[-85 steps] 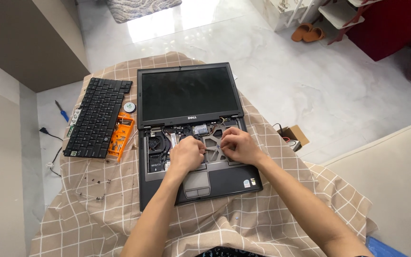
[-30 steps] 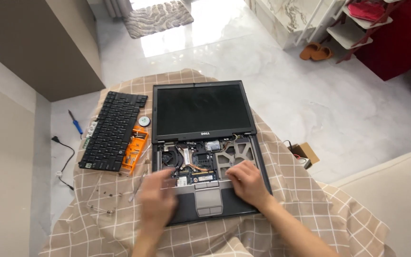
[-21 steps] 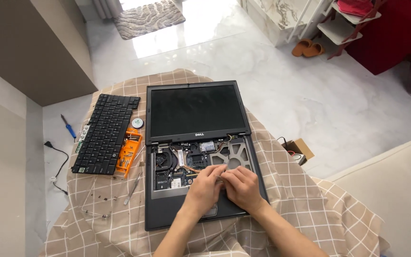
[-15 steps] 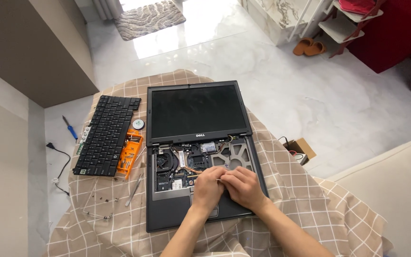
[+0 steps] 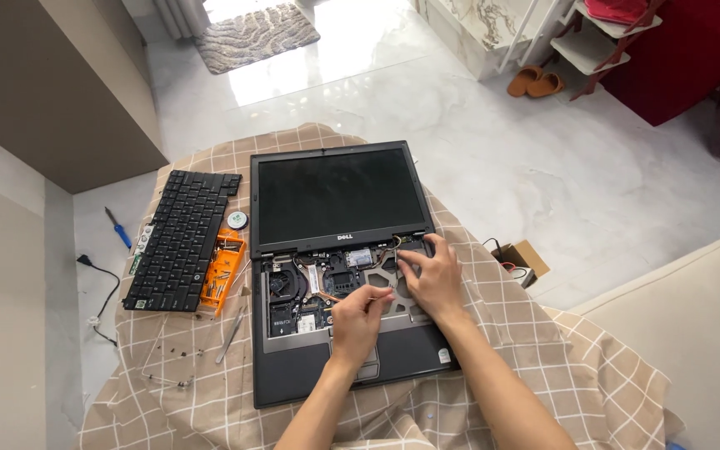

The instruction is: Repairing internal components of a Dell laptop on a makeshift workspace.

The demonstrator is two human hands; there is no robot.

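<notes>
**Both hands inside an opened-up laptop**

So the laptop (image 5: 339, 267) sits open on a checked cloth (image 5: 543, 367), screen dark, keyboard already out, so you can see the fan, board and metal frame in the bay under the hinge. It's roughly in the middle of the cloth, lid tipped back away from the person.

Left hand (image 5: 358, 321) is over the middle of the bay, right at the edge of the palm rest. Fingers are curled in together with the tips pinched on something small and thin; I can't make out what it is.

Right hand (image 5: 433, 279) is on the right side of the bay, fingers spread a bit and pressing down on the metal frame near the right hinge. Doesn't look like it's gripping anything, just resting there.

Off to the left on the cloth: the pulled keyboard (image 5: 178, 240) lying flat, an orange tool case (image 5: 223, 271) just beside it, and a small round thing (image 5: 237, 220) near the lid corner. A slim metal tool (image 5: 231, 335) lies next to the laptop's left edge. A blue screwdriver (image 5: 117, 227) is down on the floor, and a small cardboard box (image 5: 523, 260) is on the floor to the right.
</notes>
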